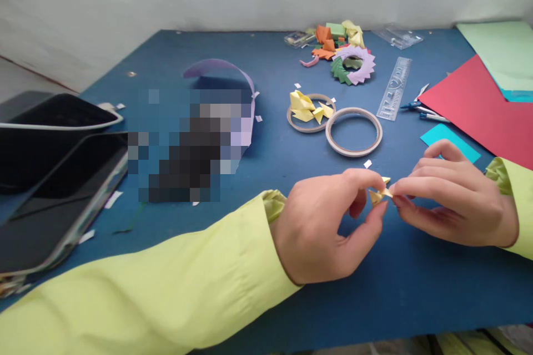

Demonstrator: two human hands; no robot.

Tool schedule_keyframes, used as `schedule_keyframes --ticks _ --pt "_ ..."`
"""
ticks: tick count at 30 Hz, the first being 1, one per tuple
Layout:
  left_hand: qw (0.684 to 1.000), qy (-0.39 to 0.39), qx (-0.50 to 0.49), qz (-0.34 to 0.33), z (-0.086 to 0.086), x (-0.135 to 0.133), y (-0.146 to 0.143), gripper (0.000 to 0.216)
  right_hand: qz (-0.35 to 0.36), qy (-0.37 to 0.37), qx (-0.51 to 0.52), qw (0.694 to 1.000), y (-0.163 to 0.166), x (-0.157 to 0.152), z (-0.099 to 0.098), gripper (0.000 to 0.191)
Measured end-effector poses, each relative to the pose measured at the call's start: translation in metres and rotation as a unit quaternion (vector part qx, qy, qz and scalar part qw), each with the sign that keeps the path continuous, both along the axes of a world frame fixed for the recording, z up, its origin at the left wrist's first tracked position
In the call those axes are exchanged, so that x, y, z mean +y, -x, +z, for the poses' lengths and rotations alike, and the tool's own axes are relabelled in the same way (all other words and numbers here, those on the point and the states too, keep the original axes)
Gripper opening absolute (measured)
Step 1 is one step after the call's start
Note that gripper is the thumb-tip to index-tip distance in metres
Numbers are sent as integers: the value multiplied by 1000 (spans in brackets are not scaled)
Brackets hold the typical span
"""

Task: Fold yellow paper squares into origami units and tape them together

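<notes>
Between my two hands, above the front of the blue table, is a small folded yellow paper piece (376, 197). My left hand (328, 227) is closed, pinching the piece between thumb and index finger from the left. From the other side, my right hand (453, 199) pinches its right tip, fingers pressed together. The fingertips hide part of the folds. Just beyond the hands lie two rolls of tape: a bare one (353, 152) and another (310, 128) with several folded yellow paper pieces (302, 101) resting in and on it.
A clear ruler (395, 89), pens (428, 113), red paper (466, 102), green paper (499, 50) and a cyan sheet (449, 143) lie right. Behind are a purple-green paper ring (362, 75) and orange folded pieces (322, 35). A purple strip (249, 80) and a phone (62, 194) are left.
</notes>
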State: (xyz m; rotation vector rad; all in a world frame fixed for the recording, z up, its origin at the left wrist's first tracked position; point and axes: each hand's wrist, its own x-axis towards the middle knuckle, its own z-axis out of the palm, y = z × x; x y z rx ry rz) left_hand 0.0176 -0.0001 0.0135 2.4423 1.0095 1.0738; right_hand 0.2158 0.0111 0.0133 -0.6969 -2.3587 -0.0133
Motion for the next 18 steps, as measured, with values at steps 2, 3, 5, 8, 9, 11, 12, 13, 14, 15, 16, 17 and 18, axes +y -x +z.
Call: schedule_keyframes --ticks 2,3,5,8,9,11,12,13,14,15,16,17,18 --pt "999 13 -36 0 -2 0 0 24 1 9 0 1000 -1 0 2 4" --pt "999 15 -46 2 -3 0 0 26 1 13 2 1000 -1 0 2 4" --pt "999 19 -37 5 -4 1 0 23 1 16 5 1000 -2 0 3 4" --pt "1000 14 7 7 -3 3 0 9 5 19 3 1000 -2 1 2 4" --pt "1000 7 17 9 -2 3 0 6 0 22 5 1000 -1 0 1 4" --pt "999 -10 28 25 -1 4 0 3 -23 28 20 999 0 0 0 6" --pt "999 -16 29 35 0 4 0 4 -39 36 32 998 1 -1 -1 8" --pt "998 -20 28 46 0 4 0 4 -48 42 45 997 2 -2 -2 10" --pt "998 -23 26 55 0 4 -1 4 -52 48 51 996 3 -2 -2 12" --pt "998 -23 24 61 0 4 -1 4 -53 52 58 996 3 -3 -3 14" --pt "998 -22 22 63 -1 4 -1 3 -51 56 62 995 3 -3 -3 17" --pt "998 -21 18 64 -1 5 -1 3 -51 61 65 995 3 -2 -3 20" --pt "998 -22 15 65 -2 5 -2 3 -55 61 71 994 3 -2 -4 23"
